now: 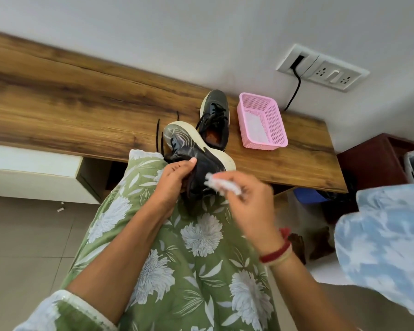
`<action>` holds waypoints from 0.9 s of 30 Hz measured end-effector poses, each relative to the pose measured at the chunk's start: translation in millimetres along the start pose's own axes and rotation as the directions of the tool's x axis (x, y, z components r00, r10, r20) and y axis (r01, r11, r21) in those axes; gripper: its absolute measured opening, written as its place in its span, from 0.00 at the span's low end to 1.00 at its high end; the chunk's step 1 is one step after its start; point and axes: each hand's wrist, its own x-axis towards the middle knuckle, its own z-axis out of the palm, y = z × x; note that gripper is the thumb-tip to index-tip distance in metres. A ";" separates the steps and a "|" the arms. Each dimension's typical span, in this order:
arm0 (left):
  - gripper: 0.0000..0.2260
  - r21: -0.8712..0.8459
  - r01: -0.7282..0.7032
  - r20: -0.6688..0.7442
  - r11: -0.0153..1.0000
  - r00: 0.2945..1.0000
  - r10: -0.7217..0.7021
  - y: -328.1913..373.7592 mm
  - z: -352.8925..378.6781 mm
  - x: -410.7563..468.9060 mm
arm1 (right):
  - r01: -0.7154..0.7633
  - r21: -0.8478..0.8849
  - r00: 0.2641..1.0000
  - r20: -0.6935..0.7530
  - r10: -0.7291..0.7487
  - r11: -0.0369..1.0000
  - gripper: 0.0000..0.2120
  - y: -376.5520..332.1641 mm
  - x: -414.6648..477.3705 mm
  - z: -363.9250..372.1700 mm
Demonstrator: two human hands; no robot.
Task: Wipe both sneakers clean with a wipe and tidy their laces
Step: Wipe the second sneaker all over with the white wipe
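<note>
A pink basket (262,120) sits on the wooden shelf (58,103) — below a wall socket (323,66).

The one view comes from a wide-angle camera worn on the person's head, facing forward and steeply down over the lap. It sits close: the left hand (175,180) gripping a black sneaker (201,158) and the right hand (251,204) pinching a wipe (221,185) fill the frame's centre, forearms entering from the bottom edge. The frame is rolled, so the wooden counter (69,99) slants down to the right, with the white wall (177,32) beyond it.
</note>
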 end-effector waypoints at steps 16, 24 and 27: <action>0.15 0.008 -0.005 -0.003 1.000 1.000 0.005 2.3 2.6 -2.2 | 0.132 -0.569 0.970 -0.094 -0.223 0.812 0.16 22.0 -21.8 20.2; 0.14 0.073 -0.020 0.036 0.997 0.999 0.018 6.6 7.3 -9.8 | -0.029 -0.192 0.923 -0.381 -0.047 0.981 0.10 9.5 1.8 0.6; 0.03 0.278 -0.170 0.147 0.945 0.980 0.133 6.5 9.8 -20.6 | -0.021 -0.156 0.910 -0.413 -0.046 0.988 0.09 10.3 10.4 1.3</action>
